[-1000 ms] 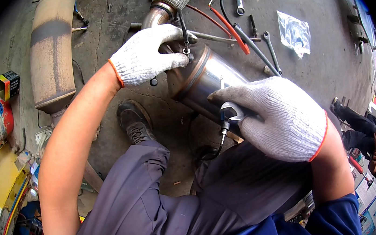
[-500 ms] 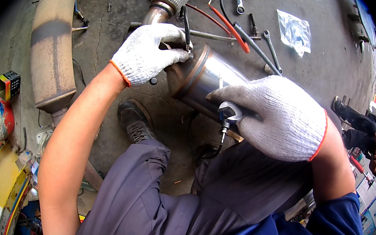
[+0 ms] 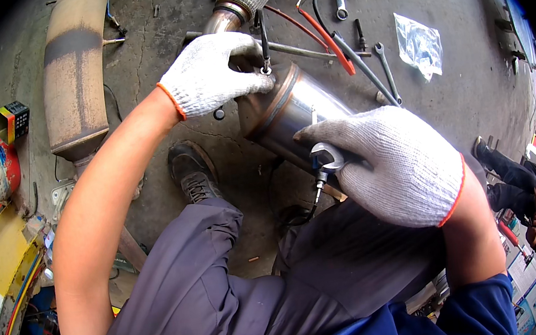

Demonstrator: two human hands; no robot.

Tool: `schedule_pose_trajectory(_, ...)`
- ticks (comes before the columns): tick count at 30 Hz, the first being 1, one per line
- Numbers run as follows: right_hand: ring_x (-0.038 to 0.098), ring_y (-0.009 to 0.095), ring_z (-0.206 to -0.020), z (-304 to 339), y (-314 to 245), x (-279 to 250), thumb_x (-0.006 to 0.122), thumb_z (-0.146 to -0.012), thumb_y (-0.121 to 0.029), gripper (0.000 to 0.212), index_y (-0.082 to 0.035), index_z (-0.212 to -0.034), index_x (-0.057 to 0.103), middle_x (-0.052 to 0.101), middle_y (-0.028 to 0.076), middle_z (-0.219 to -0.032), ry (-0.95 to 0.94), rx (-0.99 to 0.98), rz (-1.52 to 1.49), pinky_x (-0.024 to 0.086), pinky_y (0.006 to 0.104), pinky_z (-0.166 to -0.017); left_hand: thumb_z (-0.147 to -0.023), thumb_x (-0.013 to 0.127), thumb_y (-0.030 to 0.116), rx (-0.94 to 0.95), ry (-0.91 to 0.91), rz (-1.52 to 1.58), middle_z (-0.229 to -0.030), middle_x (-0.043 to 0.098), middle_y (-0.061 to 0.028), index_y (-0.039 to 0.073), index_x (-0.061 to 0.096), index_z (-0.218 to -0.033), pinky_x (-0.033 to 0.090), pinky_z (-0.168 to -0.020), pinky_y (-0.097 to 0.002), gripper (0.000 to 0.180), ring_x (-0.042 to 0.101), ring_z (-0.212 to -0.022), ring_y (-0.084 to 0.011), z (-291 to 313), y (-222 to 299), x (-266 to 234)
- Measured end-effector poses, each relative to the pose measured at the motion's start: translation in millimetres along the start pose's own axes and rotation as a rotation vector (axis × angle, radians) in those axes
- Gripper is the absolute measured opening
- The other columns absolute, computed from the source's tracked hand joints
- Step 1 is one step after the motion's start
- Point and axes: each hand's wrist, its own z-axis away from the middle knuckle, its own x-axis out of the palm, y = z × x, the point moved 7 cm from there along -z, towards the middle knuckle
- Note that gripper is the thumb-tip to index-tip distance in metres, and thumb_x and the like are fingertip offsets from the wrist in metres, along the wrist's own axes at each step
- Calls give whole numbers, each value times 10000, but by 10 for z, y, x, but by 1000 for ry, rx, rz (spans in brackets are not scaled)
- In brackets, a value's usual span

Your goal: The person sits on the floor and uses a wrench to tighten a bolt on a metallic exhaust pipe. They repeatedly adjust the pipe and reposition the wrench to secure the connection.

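Head view: wrench (image 3: 336,159) mostly hidden

Muffler (image 3: 75,77) left of canister (image 3: 297,107) (floor wrench (image 3: 388,74) right).

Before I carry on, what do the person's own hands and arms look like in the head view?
The left hand and right hand wear whitish knit gloves with orange-red edging at the wrist; the right one looks greyer toward the tip. Both forearms are bare, with no cable or marking visible on them. Dark blue sleeves show at the lower edge.
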Motion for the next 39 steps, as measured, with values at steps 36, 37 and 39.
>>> schedule_pose_trajectory(36, 803, 399, -843, -10, 6, 2, 645, -883, 3, 451, -30, -1306, 801, 777, 245, -910, 10, -6, -8, 630, 452, -815, -919, 867, 249, 115, -3, -3, -1057, 835, -123, 53, 834, -1117, 614, -953, -395, 281, 793, -984, -246, -29, 63, 32)
schedule_pose_trajectory(37, 802, 401, -842, -13, 4, 2, 646, -885, 2, 448, -29, -1304, 800, 776, 246, -908, 12, -6, -11, 629, 453, -813, -922, 863, 237, 134, 0, 18, -1057, 834, -119, 52, 834, -1123, 613, -956, -392, 275, 792, -988, -238, -25, 62, 33)
schedule_pose_trajectory(39, 801, 404, -839, -14, 0, -1, 648, -886, 1, 444, -28, -1302, 799, 773, 246, -903, 18, -12, -11, 628, 454, -810, -929, 855, 215, 88, -44, 72, -1064, 831, -112, 48, 831, -1136, 612, -971, -384, 267, 791, -1005, -229, -34, 34, 55)
